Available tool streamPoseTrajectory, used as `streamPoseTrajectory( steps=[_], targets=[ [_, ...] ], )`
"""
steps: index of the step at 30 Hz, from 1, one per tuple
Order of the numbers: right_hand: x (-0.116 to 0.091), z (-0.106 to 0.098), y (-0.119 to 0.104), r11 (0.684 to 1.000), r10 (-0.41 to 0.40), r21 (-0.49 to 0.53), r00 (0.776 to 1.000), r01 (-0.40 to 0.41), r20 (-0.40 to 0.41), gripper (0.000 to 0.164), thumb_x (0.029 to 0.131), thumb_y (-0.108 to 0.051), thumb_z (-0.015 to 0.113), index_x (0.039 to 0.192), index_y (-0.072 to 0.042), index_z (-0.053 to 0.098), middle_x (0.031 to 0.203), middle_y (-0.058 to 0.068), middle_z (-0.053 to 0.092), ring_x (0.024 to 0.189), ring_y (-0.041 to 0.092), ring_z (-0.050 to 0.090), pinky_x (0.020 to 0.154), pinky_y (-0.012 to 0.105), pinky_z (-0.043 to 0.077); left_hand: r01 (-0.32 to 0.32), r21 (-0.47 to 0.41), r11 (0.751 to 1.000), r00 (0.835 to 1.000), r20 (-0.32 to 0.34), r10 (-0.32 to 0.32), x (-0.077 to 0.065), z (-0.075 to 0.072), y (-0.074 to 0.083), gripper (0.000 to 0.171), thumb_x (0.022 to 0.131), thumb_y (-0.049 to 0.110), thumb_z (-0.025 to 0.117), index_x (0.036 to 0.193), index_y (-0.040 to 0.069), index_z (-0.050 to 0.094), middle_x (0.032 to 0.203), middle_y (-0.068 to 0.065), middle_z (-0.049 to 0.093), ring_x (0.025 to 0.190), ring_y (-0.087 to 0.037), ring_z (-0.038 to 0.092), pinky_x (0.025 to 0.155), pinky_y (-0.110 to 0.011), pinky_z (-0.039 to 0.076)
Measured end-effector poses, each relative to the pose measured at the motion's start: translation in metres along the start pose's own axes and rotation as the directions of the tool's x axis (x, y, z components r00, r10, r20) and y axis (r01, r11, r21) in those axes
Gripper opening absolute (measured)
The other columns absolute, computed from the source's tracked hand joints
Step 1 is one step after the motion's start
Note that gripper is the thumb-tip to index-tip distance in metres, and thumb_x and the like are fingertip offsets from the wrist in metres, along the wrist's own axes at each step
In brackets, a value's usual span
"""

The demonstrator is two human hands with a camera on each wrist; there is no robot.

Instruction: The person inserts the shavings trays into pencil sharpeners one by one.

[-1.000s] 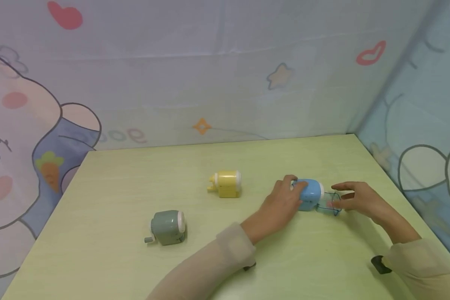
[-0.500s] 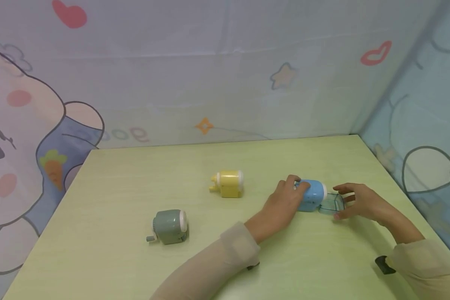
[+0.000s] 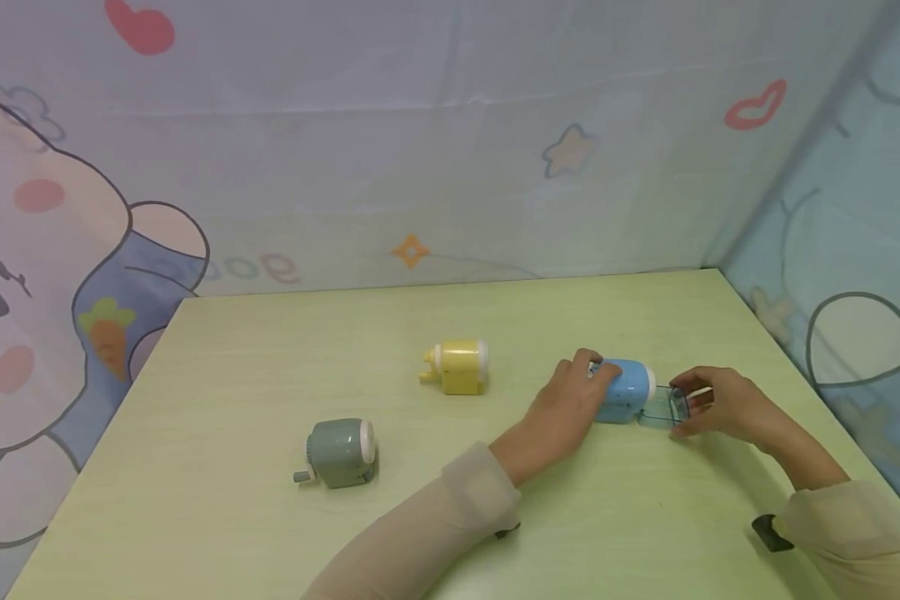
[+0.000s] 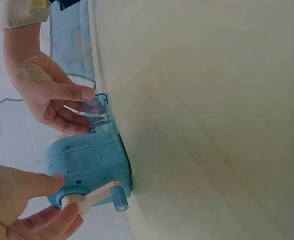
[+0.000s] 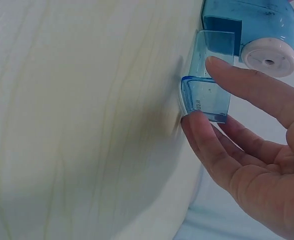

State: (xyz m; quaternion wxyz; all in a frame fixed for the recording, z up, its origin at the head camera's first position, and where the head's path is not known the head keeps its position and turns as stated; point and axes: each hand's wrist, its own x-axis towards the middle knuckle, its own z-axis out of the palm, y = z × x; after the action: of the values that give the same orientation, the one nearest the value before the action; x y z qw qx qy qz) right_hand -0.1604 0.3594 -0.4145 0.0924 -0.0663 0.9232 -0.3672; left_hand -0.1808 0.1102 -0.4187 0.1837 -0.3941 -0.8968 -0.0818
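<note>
A blue crank pencil sharpener (image 3: pixel 628 387) stands upright at the right of the table, its white round pencil-hole face (image 5: pixel 270 59) towards the right. My left hand (image 3: pixel 566 408) grips its crank end; in the left wrist view, thumb and fingers lie around the white hub beside the crank handle (image 4: pixel 119 198). From the sharpener's base a clear blue shavings drawer (image 5: pixel 214 95) sticks out to the right. My right hand (image 3: pixel 731 404) pinches the drawer's outer end, thumb on one side and fingers on the other. No shavings can be made out inside.
A yellow crank sharpener (image 3: pixel 461 368) stands to the left of the blue one, near the table's middle. Further left and nearer is a grey-green sharpener (image 3: pixel 341 454). A printed cloth wall (image 3: pixel 450 167) rises behind the table (image 3: pixel 232 367), and another stands along the right side.
My right fingers have shifted from hovering around the drawer to pinching its outer end. The left hand keeps hold of the sharpener. The head view has turned slightly.
</note>
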Motion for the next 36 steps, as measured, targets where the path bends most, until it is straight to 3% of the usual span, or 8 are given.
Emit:
streamPoseTrajectory(
  steps=[8,16,36],
  targets=[
    [-0.0001,0.0001,-0.0024,1.0,0.002,-0.025,1.0,-0.003,-0.012,0.069,0.065,-0.02,0.082,0.118,0.008,0.048,0.111,0.025,0.052,0.091,0.029,0.056,0.067,0.028,0.05,0.001,0.011,1.0,1.0,-0.003,-0.001,0.0005,0.0006,-0.0001,0.041,0.087,0.015,0.061,0.126,0.018,0.046,0.12,-0.007,0.043,0.082,-0.015,0.049,0.057,-0.008,0.04],
    [0.0028,0.0015,-0.005,1.0,-0.003,-0.023,1.0,0.002,-0.024,0.069,0.065,-0.022,0.082,0.118,0.007,0.049,0.112,0.025,0.053,0.092,0.03,0.056,0.069,0.028,0.05,0.02,-0.018,1.0,0.999,0.036,-0.019,0.0015,-0.001,0.0005,0.042,0.088,0.015,0.06,0.127,0.019,0.044,0.122,-0.006,0.041,0.086,-0.015,0.049,0.059,-0.009,0.042],
    [0.0081,0.0039,-0.0086,0.999,-0.033,0.019,0.999,0.033,0.002,0.067,0.065,-0.022,0.082,0.117,0.005,0.05,0.114,0.024,0.052,0.094,0.031,0.056,0.073,0.029,0.05,0.018,-0.027,0.999,1.0,0.012,-0.017,0.0016,-0.0009,0.0007,0.042,0.087,0.014,0.061,0.126,0.018,0.046,0.12,-0.007,0.043,0.084,-0.015,0.049,0.059,-0.01,0.042]
  ],
)
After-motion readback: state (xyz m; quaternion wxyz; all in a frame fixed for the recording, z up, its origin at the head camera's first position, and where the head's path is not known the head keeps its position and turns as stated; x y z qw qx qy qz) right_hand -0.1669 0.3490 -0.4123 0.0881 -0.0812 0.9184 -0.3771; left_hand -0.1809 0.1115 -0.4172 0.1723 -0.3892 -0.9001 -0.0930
